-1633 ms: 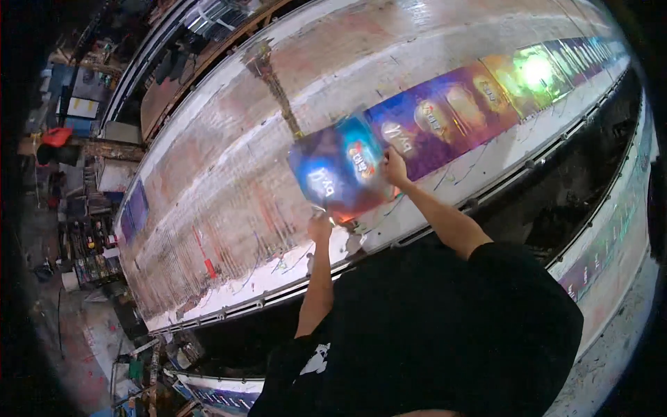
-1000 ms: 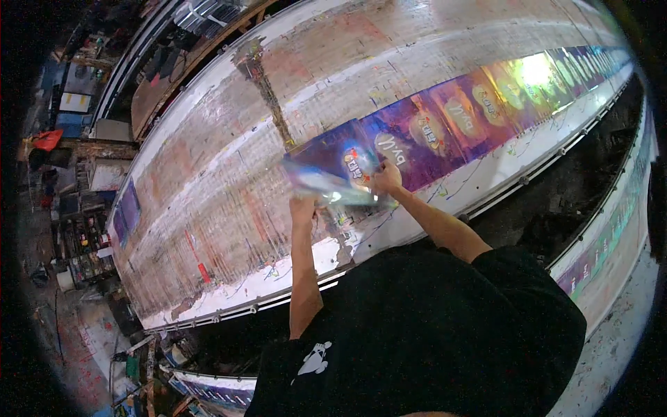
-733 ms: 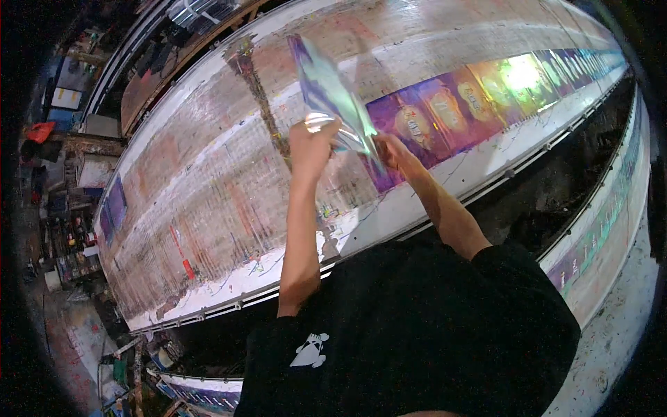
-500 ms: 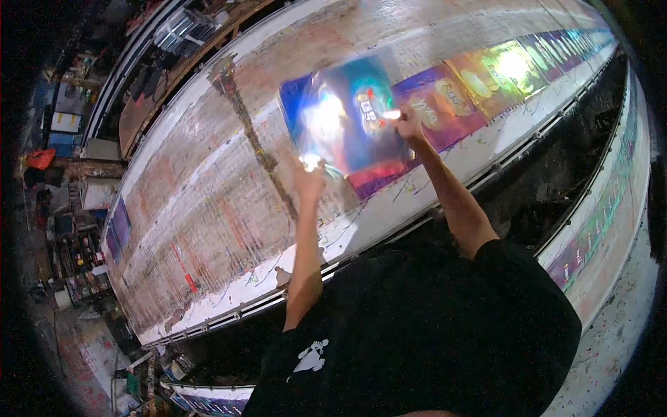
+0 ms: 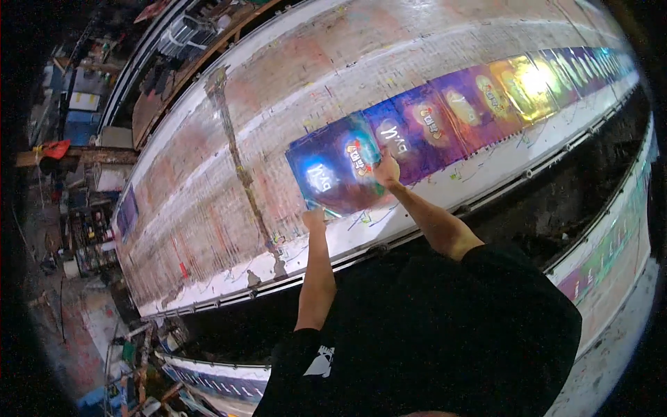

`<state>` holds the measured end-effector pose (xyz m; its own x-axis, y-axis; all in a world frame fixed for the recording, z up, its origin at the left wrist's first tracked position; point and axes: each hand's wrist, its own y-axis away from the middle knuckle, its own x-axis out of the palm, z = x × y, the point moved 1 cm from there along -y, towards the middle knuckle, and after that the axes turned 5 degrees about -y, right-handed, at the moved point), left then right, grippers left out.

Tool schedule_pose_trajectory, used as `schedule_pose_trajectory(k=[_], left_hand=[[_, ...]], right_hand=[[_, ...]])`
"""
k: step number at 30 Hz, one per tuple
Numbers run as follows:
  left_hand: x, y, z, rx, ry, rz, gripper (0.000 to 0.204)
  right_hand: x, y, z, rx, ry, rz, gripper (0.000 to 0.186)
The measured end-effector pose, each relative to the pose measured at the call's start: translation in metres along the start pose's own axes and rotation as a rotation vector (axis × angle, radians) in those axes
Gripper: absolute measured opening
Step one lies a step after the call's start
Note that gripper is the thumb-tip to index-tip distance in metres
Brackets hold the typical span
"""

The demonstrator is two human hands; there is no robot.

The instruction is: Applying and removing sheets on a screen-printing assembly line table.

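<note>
A glossy printed sheet (image 5: 337,163) in blue, teal and purple lies flat, or nearly so, on the long stained table (image 5: 184,208). My left hand (image 5: 315,217) is closed at its near left corner, fingers gripping the edge. At the sheet's right side, my right hand (image 5: 388,172) pinches the edge close to where it meets the neighbouring purple printed sheet (image 5: 410,121). Fingertips of both hands are partly hidden. The sheet continues a row that runs off to the far right.
Along the row, a yellow-gold sheet (image 5: 517,90) catches strong glare. A dark gap (image 5: 556,184) separates this table from another curved one with printed sheets (image 5: 590,267) on the right. A small purple piece (image 5: 128,210) lies at the table's left end. Cluttered shelves (image 5: 94,233) stand beyond it.
The sheet has come down from above the table to lie beside the row, its glare shrinking. Both hands have lowered toward me with it, still at its edges.
</note>
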<state>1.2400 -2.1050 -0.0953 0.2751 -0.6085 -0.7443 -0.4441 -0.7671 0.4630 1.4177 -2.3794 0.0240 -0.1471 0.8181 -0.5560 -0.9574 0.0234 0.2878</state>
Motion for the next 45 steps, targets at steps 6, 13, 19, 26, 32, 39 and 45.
schedule_pose_trajectory(k=[6,13,19,26,32,39,45], left_hand=[[-0.025,0.052,-0.086,-0.336,0.558,0.438,0.013],[-0.069,0.137,-0.259,0.419,0.481,0.415,0.01],[-0.071,0.187,-0.29,0.595,0.35,0.271,0.018],[-0.116,0.285,-0.409,0.743,0.371,0.458,0.016],[-0.113,0.295,-0.459,0.937,0.211,0.486,0.017],[0.062,0.188,-0.267,0.487,0.211,0.074,0.026],[0.172,0.213,-0.252,0.11,-0.476,-0.178,0.063]], right_hand=[[-0.007,-0.03,-0.04,-0.053,-0.048,-0.041,0.043],[-0.024,-0.049,-0.049,-0.323,-0.642,-0.009,0.018],[-0.063,-0.034,-0.002,0.365,-0.9,0.615,0.012],[-0.119,-0.004,0.035,0.417,-1.487,0.91,0.035],[-0.172,-0.097,0.005,-0.001,-1.349,0.58,0.028],[-0.216,-0.165,-0.043,-0.864,-0.384,-0.334,0.05],[-0.227,-0.155,-0.152,-0.283,-0.125,-0.002,0.067]])
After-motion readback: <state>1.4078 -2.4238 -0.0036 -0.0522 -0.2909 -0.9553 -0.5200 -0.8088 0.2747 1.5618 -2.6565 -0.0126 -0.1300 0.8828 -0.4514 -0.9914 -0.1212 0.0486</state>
